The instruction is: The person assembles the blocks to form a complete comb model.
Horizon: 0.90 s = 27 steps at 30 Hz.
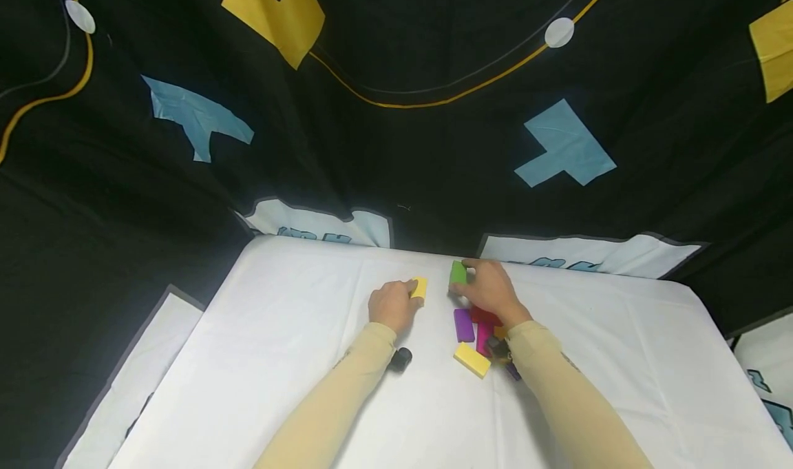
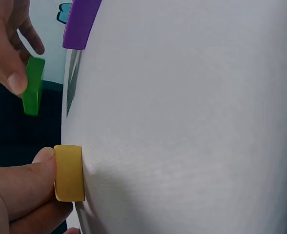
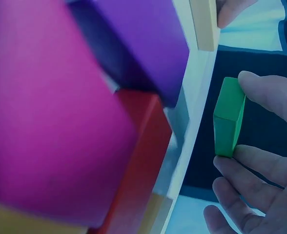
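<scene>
At white table (image 1: 297, 304), hands (image 1: 491, 288) pinching rectangular yellow block (image 2: 69, 174) left, bright green block (image 3: 228, 112) right

Your left grip (image 1: 392, 306) pinches a yellow block (image 1: 419, 288). Your right grip (image 1: 492, 290) pinches a green block (image 1: 458, 274). On the white surface (image 1: 297, 310) are a purple block (image 1: 463, 325), a red block (image 1: 483, 315), a pink block (image 1: 484, 337) and another yellow block (image 1: 472, 360).

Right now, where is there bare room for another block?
White tabletop lies bare from its left edge to the left sleeve, and from the right sleeve to its right edge. Crowded: around the purple block, magenta block and red block.
</scene>
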### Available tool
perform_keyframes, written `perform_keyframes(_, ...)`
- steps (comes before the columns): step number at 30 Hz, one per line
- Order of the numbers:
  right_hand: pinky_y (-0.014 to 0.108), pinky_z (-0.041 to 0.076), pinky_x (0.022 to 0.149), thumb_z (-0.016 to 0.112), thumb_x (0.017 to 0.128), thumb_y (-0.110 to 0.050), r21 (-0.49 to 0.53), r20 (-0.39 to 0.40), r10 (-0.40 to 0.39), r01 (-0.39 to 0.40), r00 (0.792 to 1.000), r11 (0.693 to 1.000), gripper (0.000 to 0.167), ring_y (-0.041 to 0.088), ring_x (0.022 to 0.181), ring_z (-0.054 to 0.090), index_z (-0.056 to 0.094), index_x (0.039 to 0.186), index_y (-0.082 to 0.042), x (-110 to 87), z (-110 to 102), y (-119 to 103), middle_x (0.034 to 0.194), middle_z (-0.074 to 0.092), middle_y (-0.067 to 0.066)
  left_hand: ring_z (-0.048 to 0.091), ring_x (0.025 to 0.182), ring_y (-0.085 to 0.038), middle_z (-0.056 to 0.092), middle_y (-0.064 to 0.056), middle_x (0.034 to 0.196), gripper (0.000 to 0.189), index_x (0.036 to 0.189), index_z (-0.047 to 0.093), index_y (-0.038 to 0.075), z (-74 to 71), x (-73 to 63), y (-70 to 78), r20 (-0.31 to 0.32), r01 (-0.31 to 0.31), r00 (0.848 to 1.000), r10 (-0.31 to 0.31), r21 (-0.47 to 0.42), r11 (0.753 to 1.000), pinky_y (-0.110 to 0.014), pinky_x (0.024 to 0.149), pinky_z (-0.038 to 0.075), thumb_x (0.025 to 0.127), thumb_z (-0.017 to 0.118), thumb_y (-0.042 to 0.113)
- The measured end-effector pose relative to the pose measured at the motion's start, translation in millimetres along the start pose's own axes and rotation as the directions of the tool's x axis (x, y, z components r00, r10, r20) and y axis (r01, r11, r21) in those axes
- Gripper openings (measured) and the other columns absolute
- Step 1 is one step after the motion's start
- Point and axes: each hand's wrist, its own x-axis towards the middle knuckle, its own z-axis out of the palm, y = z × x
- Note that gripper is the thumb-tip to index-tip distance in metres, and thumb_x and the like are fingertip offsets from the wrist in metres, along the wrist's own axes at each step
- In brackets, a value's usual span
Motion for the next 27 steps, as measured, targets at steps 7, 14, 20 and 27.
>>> perform_keyframes(7,0.058,0.044,0.107,0.077,0.086,-0.039,0.001,-0.014,-0.007,0.007,1.0,1.0,0.064,0.042,0.129,0.049,0.06,0.137,-0.003,8.8,3.9,-11.4,0.133,0.062,0.02,0.068,0.112,-0.03,0.07,-0.008,0.126,0.044,0.13,0.07,0.014,-0.6,0.3,-0.6,0.011,-0.002,1.0,0.002,0.002,1.0,-0.047,0.083,0.054,0.089,0.076,0.03)
perform_keyframes(14,0.054,0.039,0.112,0.079,0.084,-0.039,0.004,-0.038,-0.063,0.063,0.997,0.998,0.065,0.043,0.131,0.049,0.063,0.134,-0.001,18.1,8.8,-20.7,0.131,0.065,0.019,0.068,0.111,-0.031,0.069,-0.008,0.126,0.045,0.131,0.069,0.015,1.4,2.5,-1.5,0.017,0.008,1.0,-0.008,-0.008,1.0,-0.048,0.084,0.054,0.09,0.076,0.032)
perform_keyframes(20,0.052,0.043,0.108,0.079,0.083,-0.039,0.029,-0.053,-0.063,0.065,0.997,0.997,0.064,0.041,0.126,0.052,0.064,0.132,-0.002,24.6,15.3,-28.1,0.13,0.066,0.018,0.068,0.109,-0.031,0.07,-0.01,0.124,0.045,0.131,0.069,0.015,1.3,2.6,-0.3,0.012,0.007,1.0,-0.007,0.01,1.0,-0.048,0.082,0.055,0.09,0.076,0.032)
perform_keyframes(27,0.049,0.048,0.102,0.079,0.081,-0.039,0.051,-0.06,-0.068,0.071,0.996,0.996,0.065,0.038,0.119,0.055,0.065,0.132,-0.002,27.2,23.6,-37.6,0.128,0.066,0.02,0.068,0.11,-0.03,0.071,-0.011,0.122,0.045,0.13,0.07,0.017,2.4,0.4,-0.8,0.007,0.009,1.0,-0.009,0.034,0.999,-0.047,0.081,0.055,0.089,0.076,0.033)
